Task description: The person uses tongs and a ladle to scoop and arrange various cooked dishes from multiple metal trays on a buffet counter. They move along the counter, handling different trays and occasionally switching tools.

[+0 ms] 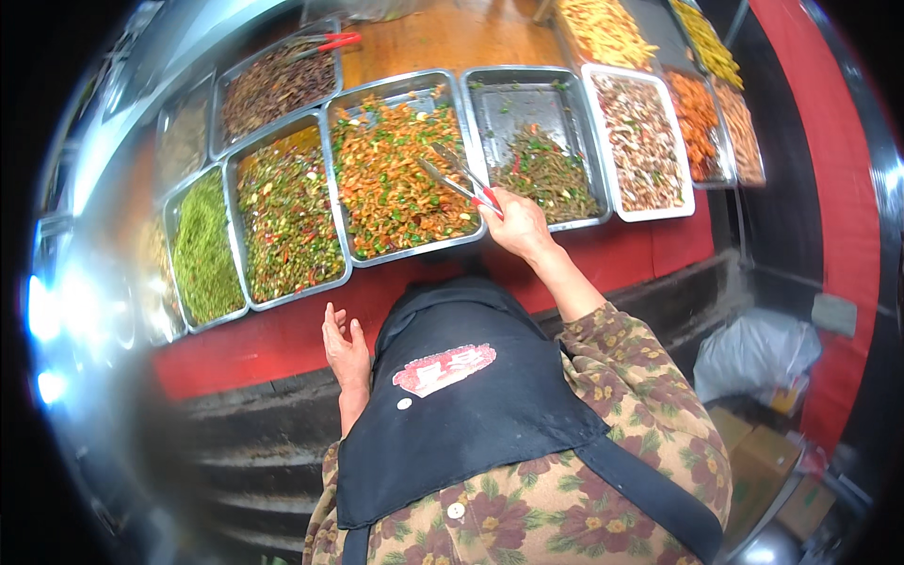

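Observation:
My right hand (519, 220) grips a pair of metal serving tongs (452, 173) by the red-coated handles. The tips are spread apart above a steel tray (404, 252) of chopped orange food mixed with green pieces (395, 169); I cannot tell whether they touch it. To the right is a steel tray (512, 116) with dark shredded greens (544, 173) heaped at its near end and bare metal behind. My left hand (346, 349) is raised in front of the red-covered front of the counter, fingers apart and holding nothing. It is nearest a tray of chopped green and red food (289, 219).
Further left stands a tray of bright green shreds (207, 247). A dark-food tray (279, 92) holds red-handled tongs (335, 42). Rightward are a white tray (688, 210) of pale chopped pieces and a tray of orange pieces (691, 120). A plastic bag (756, 353) and cardboard boxes (759, 459) sit lower right.

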### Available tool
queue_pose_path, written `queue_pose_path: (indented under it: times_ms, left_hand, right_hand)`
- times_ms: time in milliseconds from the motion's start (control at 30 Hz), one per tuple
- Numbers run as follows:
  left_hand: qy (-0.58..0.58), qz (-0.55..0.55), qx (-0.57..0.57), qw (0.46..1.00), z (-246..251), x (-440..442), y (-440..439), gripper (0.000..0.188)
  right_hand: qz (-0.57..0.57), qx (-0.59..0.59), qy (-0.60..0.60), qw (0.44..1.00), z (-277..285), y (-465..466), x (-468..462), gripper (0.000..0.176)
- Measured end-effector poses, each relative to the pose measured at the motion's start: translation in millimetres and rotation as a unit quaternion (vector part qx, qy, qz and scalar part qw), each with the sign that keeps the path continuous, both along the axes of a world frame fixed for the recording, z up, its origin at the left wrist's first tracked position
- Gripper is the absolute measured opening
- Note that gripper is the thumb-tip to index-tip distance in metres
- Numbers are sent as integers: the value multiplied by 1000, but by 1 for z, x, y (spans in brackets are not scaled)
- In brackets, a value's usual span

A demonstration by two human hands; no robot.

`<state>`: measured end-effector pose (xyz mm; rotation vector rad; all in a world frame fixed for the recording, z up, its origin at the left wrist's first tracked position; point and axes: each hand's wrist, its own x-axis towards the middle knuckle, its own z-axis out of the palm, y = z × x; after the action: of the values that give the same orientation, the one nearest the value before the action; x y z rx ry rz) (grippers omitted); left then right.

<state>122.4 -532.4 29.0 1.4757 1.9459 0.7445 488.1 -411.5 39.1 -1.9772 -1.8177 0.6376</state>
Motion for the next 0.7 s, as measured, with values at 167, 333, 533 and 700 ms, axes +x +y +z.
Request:
queue_pose_path:
  times_ms: [167, 333, 533, 700]
  left_hand:
    - [-6, -83, -7, 996, -16, 0, 17, 57]
    - [-17, -130, 16, 991, -19, 18, 25, 56]
    - [-21, -115, 45, 992, -13, 59, 7, 54]
    - [1, -72, 48, 996, -16, 118, -22, 55]
  right_hand:
    - [-123, 55, -74, 988, 14, -66, 35, 32]
    - [-198, 3, -75, 977, 24, -122, 63, 26]
    - [-193, 104, -43, 975, 27, -98, 108, 29]
    - [-148, 136, 10, 979, 20, -86, 160, 32]
